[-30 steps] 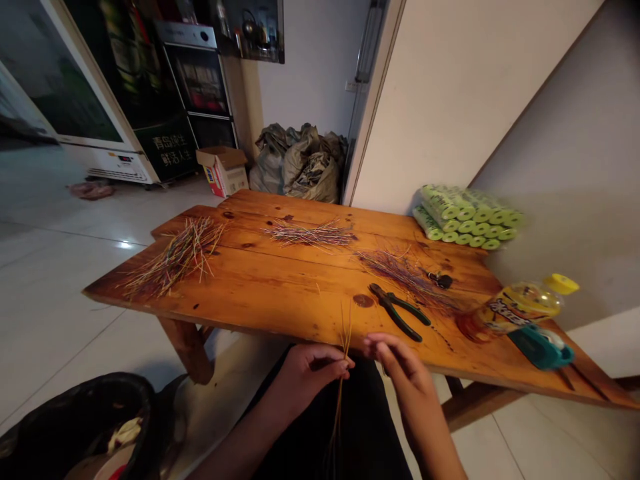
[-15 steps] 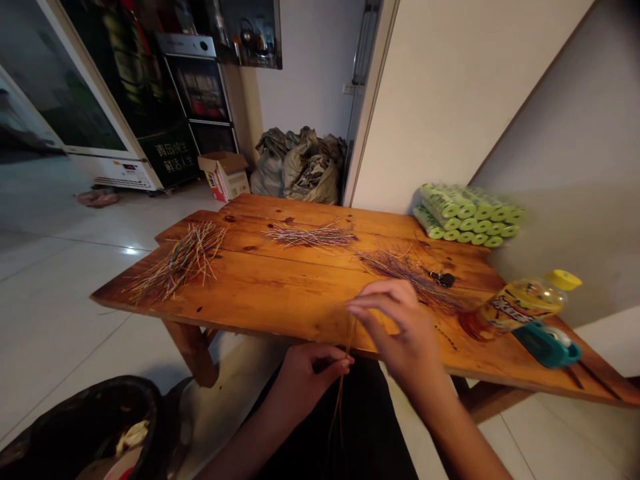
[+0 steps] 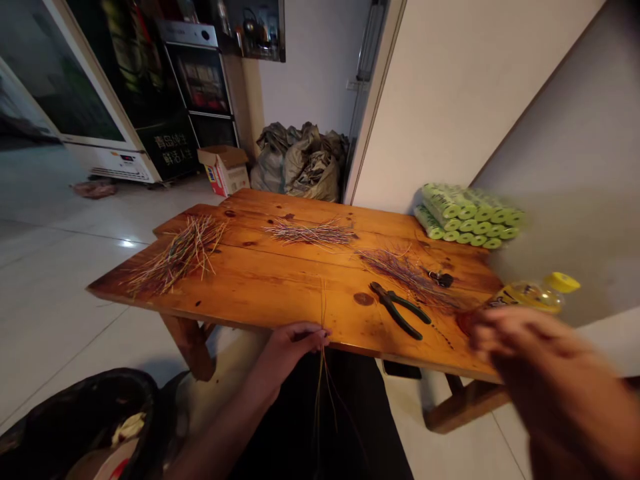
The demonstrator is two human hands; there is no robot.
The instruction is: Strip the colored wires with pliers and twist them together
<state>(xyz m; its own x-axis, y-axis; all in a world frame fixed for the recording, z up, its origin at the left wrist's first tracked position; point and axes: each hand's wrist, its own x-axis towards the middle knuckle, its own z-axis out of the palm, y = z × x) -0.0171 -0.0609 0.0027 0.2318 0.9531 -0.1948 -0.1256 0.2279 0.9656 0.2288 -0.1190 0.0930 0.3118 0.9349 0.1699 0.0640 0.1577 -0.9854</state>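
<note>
My left hand (image 3: 300, 338) is closed in a pinch at the table's front edge. Between thumb and fingers it holds a few thin wires (image 3: 323, 308), whose upper ends stand up over the tabletop while the lower ends hang over my lap. Out at the right, my right hand (image 3: 535, 340) is smeared by motion, in front of the yellow-capped drink bottle (image 3: 533, 293); its fingers are unclear. Pliers (image 3: 400, 311) with dark green handles lie on the table between the hands.
Loose wires lie in a left pile (image 3: 183, 253), a middle pile (image 3: 310, 231) and a right pile (image 3: 405, 270) on the wooden table (image 3: 260, 277). Black keys (image 3: 441, 279) rest by the right pile. Green-wrapped rolls (image 3: 470, 217) stand at the back right. A black bin (image 3: 145, 400) is lower left.
My right hand has left the wires and swung right, uncovering the pliers and covering the teal tape dispenser. My left hand has shifted slightly left and up, still pinching the wires.
</note>
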